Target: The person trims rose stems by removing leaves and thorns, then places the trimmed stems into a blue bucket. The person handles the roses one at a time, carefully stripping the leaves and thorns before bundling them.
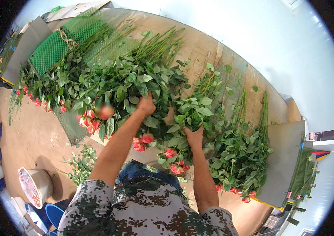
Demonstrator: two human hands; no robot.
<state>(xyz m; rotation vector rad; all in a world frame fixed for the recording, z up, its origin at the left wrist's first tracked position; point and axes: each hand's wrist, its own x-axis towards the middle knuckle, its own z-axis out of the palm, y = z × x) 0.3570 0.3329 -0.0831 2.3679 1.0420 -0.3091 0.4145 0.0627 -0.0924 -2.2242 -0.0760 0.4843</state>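
Observation:
Red-and-cream roses with long leafy stems lie across a work table (196, 53), blooms toward me and cut ends away. My left hand (146, 105) is closed around leafy stems at the right side of the large rose pile (96, 73); leaves hide most of its fingers. Rose blooms (142, 142) hang over the near edge below that hand. To the right, my right hand (195, 137) grips a smaller rose bunch (195, 110), its thumb and fingers around the stems. Blooms of this bunch (177, 165) point toward my body.
Another rose pile (240, 156) lies at the right, beside a grey side panel (286, 159). Green plastic mesh (50, 53) covers the table's left part. Cut foliage (83, 165) and a pale bucket (37, 185) stand on the floor at left, near blue-rimmed buckets (53, 215).

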